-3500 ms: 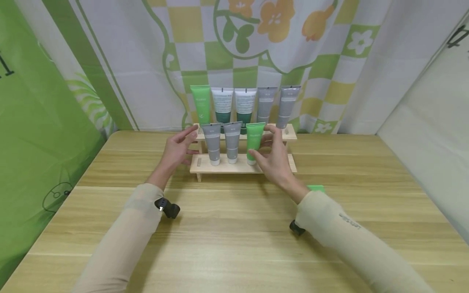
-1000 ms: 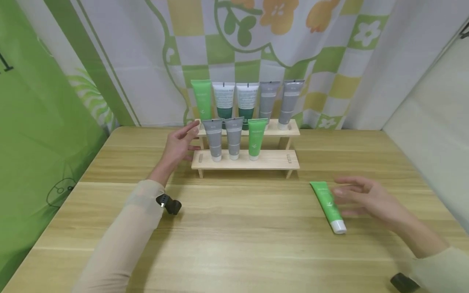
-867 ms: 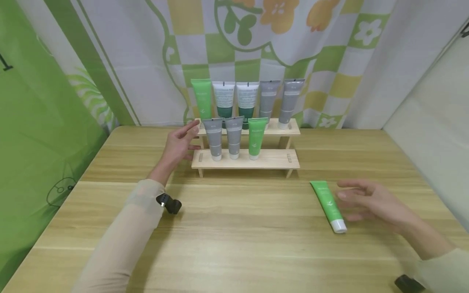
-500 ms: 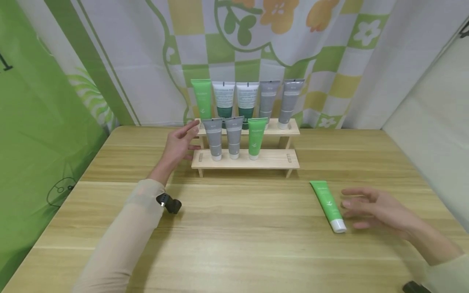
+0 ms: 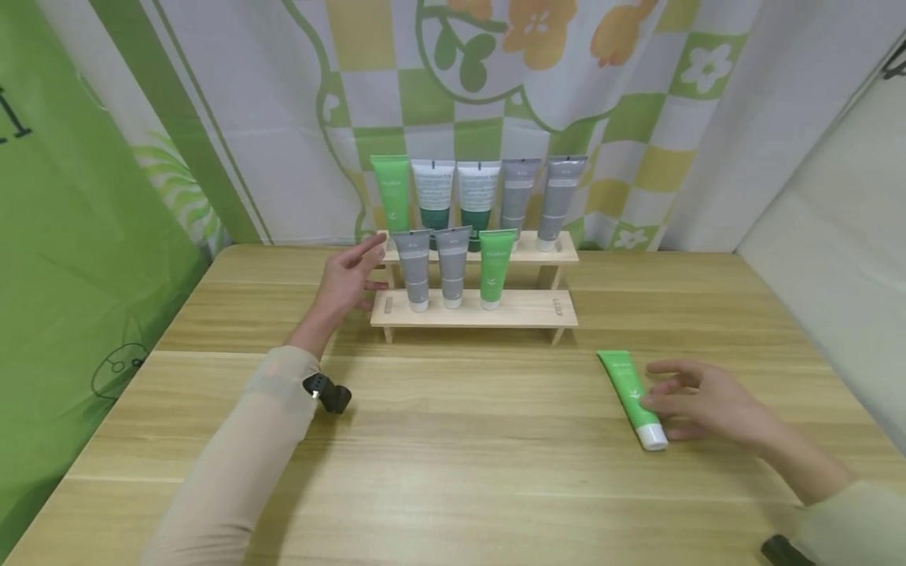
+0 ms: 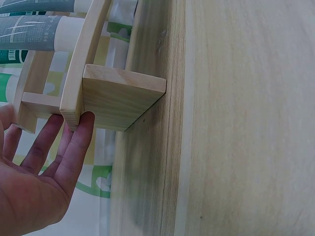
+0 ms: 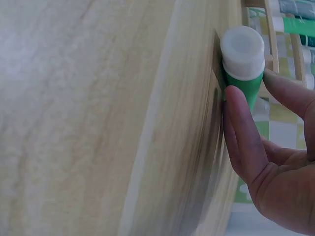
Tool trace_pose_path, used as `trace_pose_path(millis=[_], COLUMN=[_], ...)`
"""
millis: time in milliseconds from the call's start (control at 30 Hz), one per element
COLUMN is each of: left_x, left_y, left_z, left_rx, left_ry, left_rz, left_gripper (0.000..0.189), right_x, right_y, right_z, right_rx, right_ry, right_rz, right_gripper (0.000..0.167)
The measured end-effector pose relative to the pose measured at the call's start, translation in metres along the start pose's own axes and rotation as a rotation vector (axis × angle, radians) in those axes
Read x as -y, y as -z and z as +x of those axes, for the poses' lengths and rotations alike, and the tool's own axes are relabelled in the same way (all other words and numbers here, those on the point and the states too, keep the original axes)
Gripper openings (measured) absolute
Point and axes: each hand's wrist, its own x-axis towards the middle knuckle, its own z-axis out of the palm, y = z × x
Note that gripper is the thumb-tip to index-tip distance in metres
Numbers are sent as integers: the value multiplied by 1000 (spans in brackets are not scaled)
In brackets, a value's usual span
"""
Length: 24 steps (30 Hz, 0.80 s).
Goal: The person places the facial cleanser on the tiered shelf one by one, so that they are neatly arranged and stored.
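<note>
My left hand [image 5: 342, 281] is at the left end of a two-tier wooden rack [image 5: 524, 310]; its fairly straight fingertips touch the ends of the shelves. On the lower shelf stand two grey tubes [image 5: 415, 271] and a green tube [image 5: 495, 267], caps down. A loose green tube [image 5: 630, 393] with a white cap lies flat on the table, right of the rack. My right hand [image 5: 715, 405] is beside it, thumb over the tube's edge and the other fingers loosely bent along its right side. In the right wrist view, thumb and fingers lie on either side of the tube [image 7: 246, 91], not closed round it.
The upper shelf bears a green tube [image 5: 392, 192], two white-and-dark-green tubes [image 5: 434, 189] and two grey tubes [image 5: 559, 196]. A patterned curtain [image 5: 453, 102] hangs behind the wooden table [image 5: 453, 472], and a green cloth [image 5: 64, 275] is at the left.
My right hand let go of the green tube on the lower shelf and moved right to the lying tube. It drew back slightly, then came against it again. My left hand stayed at the rack.
</note>
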Motion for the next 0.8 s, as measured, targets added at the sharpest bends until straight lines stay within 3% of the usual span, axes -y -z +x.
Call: trace_pose_path(millis=[367,800], left_x=[-1,0], left_y=[0,0], left_z=[1,0], left_rx=[6,0], left_ry=[-7,-6], left_rz=[8,6], left_gripper=[47,47], right_x=[12,14], right_y=[-8,-16], right_z=[5,14], right_rx=[13,12], right_ry=[-7,-19], right_rz=[-111,-160], right_gripper=[84,80])
